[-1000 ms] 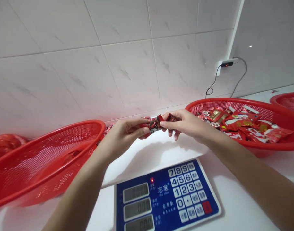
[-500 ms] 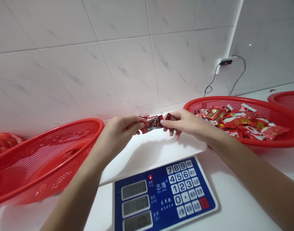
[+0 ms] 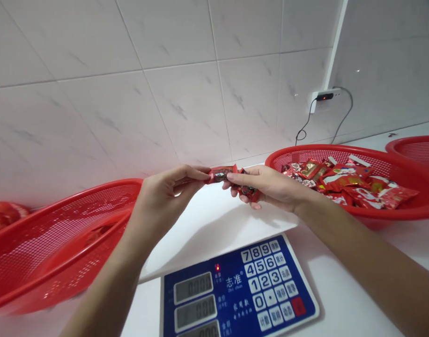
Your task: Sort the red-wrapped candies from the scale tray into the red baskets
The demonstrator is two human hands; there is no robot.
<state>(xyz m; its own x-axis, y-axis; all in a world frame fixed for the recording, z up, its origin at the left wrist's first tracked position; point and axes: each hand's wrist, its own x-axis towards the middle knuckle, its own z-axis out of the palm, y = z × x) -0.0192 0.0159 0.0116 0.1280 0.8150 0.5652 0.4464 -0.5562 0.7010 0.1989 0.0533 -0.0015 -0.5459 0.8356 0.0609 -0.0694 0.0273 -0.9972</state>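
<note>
Above the white pan (image 3: pixel 214 224) of a digital scale (image 3: pixel 235 285), my two hands meet over small wrapped candies. My left hand (image 3: pixel 172 192) pinches the left end of a red and dark wrapped candy (image 3: pixel 220 175) between thumb and fingers. The thumb of my right hand (image 3: pixel 263 185) presses on that candy's other end. More red wrapped candies (image 3: pixel 247 189) sit in the curled fingers of my right hand; how many is hidden. The scale's displays read zeros and a red light glows on its blue panel.
At right, a red plastic basket (image 3: pixel 341 216) holds several red and gold candy packets (image 3: pixel 344 178). Another red basket (image 3: pixel 411 146) stands behind it. A larger red basket (image 3: pixel 105 187) is at left, beside a red bag (image 3: pixel 5 215). A plug with a cable (image 3: pixel 325 97) hangs on the tiled wall.
My hands have stayed together over the pan, and the candy between them has turned. More candies now show under my right hand. The view has tilted slightly upward.
</note>
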